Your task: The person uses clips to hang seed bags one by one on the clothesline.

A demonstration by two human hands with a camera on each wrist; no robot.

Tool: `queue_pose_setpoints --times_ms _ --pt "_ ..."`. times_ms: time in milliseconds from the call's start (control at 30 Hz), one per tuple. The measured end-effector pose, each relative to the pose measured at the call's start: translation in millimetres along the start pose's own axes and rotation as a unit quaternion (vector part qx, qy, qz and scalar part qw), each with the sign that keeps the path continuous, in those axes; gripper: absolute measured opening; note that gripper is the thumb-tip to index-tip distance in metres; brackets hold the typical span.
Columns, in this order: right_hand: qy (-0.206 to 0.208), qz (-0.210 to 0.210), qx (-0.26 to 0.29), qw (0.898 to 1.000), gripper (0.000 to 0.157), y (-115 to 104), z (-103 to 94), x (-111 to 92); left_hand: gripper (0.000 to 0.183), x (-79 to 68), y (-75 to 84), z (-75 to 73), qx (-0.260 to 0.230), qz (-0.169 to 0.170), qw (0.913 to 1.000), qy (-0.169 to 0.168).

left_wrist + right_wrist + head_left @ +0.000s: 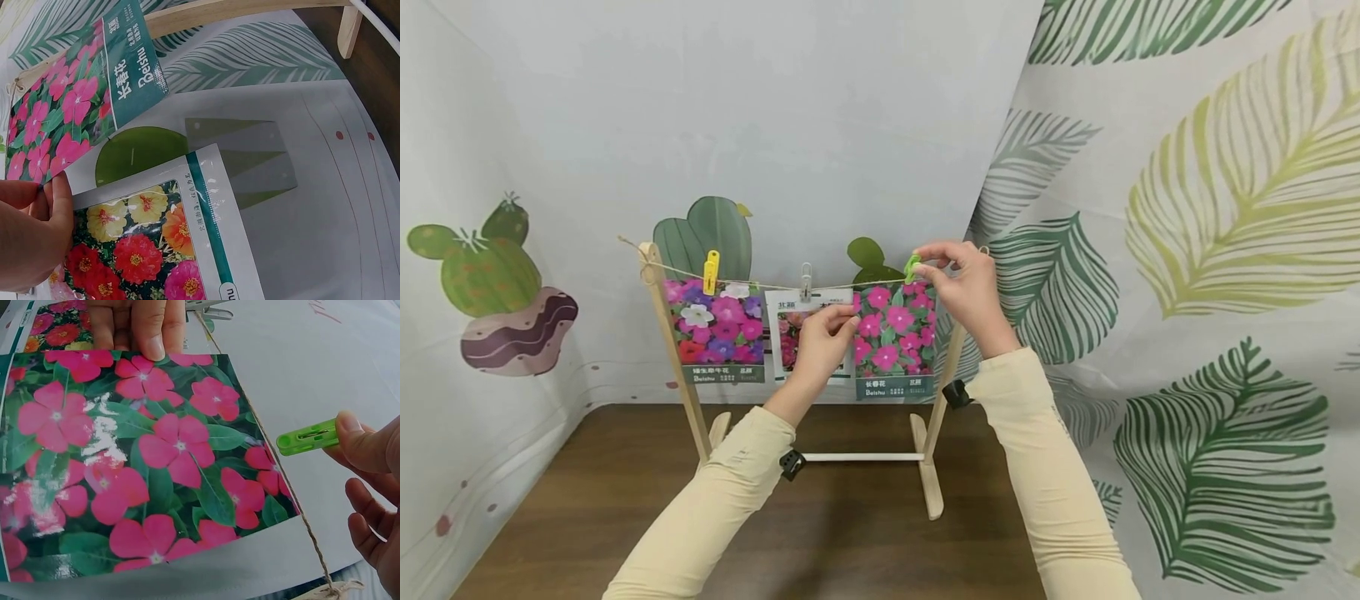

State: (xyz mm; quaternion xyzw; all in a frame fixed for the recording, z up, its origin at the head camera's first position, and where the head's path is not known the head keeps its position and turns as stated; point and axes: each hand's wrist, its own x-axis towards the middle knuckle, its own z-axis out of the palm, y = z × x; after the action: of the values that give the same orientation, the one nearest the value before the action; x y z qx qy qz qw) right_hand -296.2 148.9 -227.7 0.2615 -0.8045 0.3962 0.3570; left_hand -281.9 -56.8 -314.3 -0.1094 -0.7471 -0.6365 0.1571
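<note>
A seed packet with pink flowers (895,350) stands at the right end of a twine line (311,537). My left hand (822,346) pinches its left edge between thumb and fingers. My right hand (967,287) holds a green clothespin (306,437) between thumb and finger, its tip right at the twine by the packet's top edge. Partly behind my left hand hangs a white packet with red, yellow and orange flowers (137,250), under a clear grey clothespin (806,283). Farther left, a packet of mixed flowers (722,333) hangs by a yellow clothespin (711,273).
The twine runs between two wooden posts (679,358) of a stand, joined low down by a white rod (861,457). Its feet (929,479) rest on a brown wooden tabletop (880,542). Behind hangs a cloth (820,125) printed with cacti; leaf-printed cloth (1225,275) is at the right.
</note>
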Motion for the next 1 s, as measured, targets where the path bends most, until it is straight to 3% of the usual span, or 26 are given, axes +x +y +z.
queue_pose_setpoints --times_ms 233,533,1000 --pt "-0.018 0.024 0.010 0.999 0.017 -3.4 3.3 1.0 0.023 -0.5 3.4 0.7 -0.008 0.004 1.0000 0.002" --pt "-0.026 0.025 0.008 0.999 0.017 -5.1 6.9 0.9 0.023 -1.2 8.7 1.5 -0.010 0.006 0.9999 0.007" --pt "-0.060 0.060 -0.011 0.996 0.019 -0.8 9.3 -1.1 0.021 -2.1 4.3 2.0 0.002 0.003 1.0000 0.007"
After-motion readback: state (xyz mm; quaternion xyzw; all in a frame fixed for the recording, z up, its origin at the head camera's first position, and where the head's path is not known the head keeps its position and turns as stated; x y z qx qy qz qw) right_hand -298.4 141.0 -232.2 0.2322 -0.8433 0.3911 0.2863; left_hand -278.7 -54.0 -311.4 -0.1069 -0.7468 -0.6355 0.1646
